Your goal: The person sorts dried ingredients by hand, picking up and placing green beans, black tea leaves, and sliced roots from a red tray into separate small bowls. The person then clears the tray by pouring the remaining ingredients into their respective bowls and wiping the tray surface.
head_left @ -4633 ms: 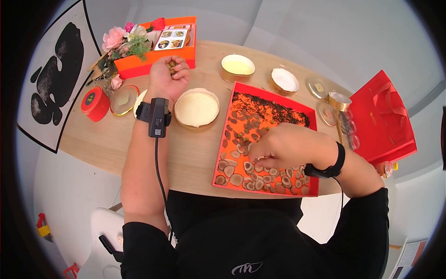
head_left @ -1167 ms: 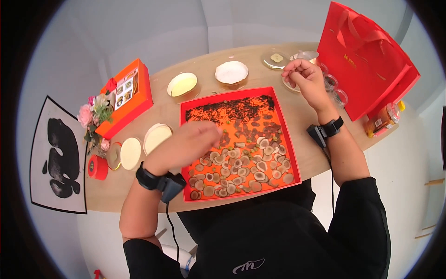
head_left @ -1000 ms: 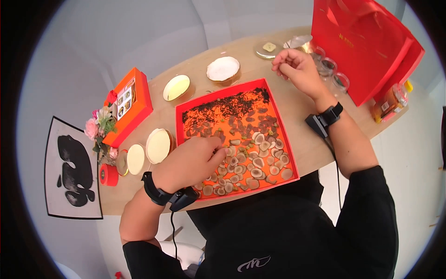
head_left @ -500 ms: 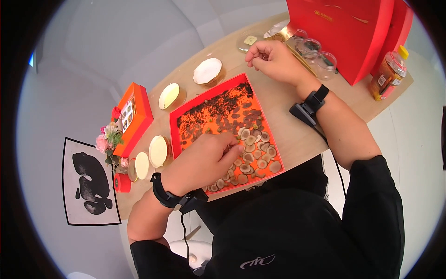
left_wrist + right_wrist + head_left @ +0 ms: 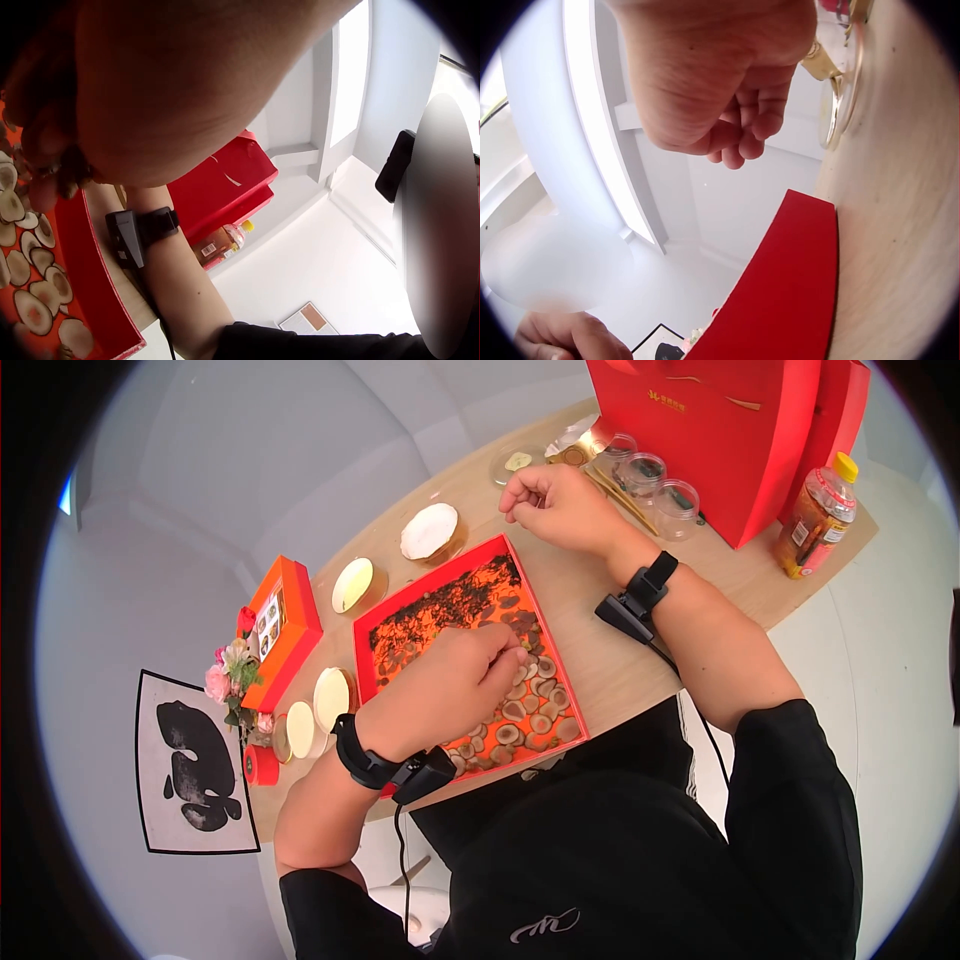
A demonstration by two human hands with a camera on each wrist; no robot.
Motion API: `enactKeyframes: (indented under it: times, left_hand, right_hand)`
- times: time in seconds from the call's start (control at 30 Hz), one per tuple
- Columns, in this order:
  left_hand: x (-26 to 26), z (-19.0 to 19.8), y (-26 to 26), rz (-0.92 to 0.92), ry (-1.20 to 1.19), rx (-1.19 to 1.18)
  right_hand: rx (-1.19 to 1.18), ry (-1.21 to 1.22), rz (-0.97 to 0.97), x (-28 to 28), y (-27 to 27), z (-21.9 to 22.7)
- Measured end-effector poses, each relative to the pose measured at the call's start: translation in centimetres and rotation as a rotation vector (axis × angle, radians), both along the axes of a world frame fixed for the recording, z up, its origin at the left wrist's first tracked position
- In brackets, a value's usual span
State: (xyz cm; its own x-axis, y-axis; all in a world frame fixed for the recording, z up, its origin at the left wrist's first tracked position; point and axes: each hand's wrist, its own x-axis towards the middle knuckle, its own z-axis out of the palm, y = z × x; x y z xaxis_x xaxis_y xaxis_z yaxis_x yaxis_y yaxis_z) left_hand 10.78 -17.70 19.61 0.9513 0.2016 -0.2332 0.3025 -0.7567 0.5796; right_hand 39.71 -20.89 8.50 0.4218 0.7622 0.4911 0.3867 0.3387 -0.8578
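In the head view my left hand (image 5: 450,680) is low over the square red tray (image 5: 543,628), its thumb and fingers curled. The left wrist view shows small olive-brown dried berries (image 5: 73,171) pinched at the fingertips. Round pale slices with brown rims (image 5: 508,735) cover the tray's near part. Beyond them lie flat brown pieces (image 5: 393,660) and dark shreds (image 5: 435,605). My right hand (image 5: 570,505) hovers past the tray's right side, fingers loosely curled and holding nothing; in the right wrist view the red tray wall (image 5: 780,285) stands below it.
Bowls with white (image 5: 430,532) and yellow (image 5: 353,585) contents stand behind the tray; two cream-filled ones (image 5: 331,700) are at its left. An orange box (image 5: 290,630) with flowers stands farther left. Clear jars (image 5: 676,510), a red bag (image 5: 700,440) and a bottle (image 5: 818,520) are at right.
The head view has turned, shifting the scene. My left hand, earlier raised beside the tray with berries in its palm, now works over the slices. The right hand has left the tray.
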Motion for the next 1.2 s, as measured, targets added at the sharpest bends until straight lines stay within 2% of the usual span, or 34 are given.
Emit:
enactKeyframes:
  times: [0.17, 0.23, 0.47, 0.53, 0.63, 0.77, 1.2]
  left_hand:
    - [0.1, -0.3, 0.7, -0.035, -0.035, -0.004]
    - [0.3, 0.5, 0.8, 0.048, 0.045, -0.033]
    - [-1.8, 0.2, 3.9, 0.085, -0.013, 0.049]
    - [-3.0, 0.2, 4.1, 0.115, 0.031, 0.064]
    - [-4.4, -0.1, 4.5, 0.188, 0.029, 0.037]
    - [-5.7, 0.1, 5.7, 0.192, 0.039, 0.102]
    - [-5.4, 0.1, 7.5, 0.340, 0.071, 0.050]
  right_hand:
    - [-0.002, -0.023, 0.010, -0.2, 0.0, 0.2]
    - [-0.016, -0.026, 0.008, -0.3, -0.2, 0.3]
    - [-0.006, -0.045, 0.013, -0.3, -0.3, 0.4]
    - [-0.100, -0.065, 0.015, -0.4, -0.8, 0.9]
    - [-0.107, -0.074, 0.023, -0.5, -0.8, 0.9]
    - [-0.133, -0.092, 0.020, -0.3, -0.7, 0.8]
    - [-0.130, -0.066, 0.016, 0.5, 0.2, 0.2]
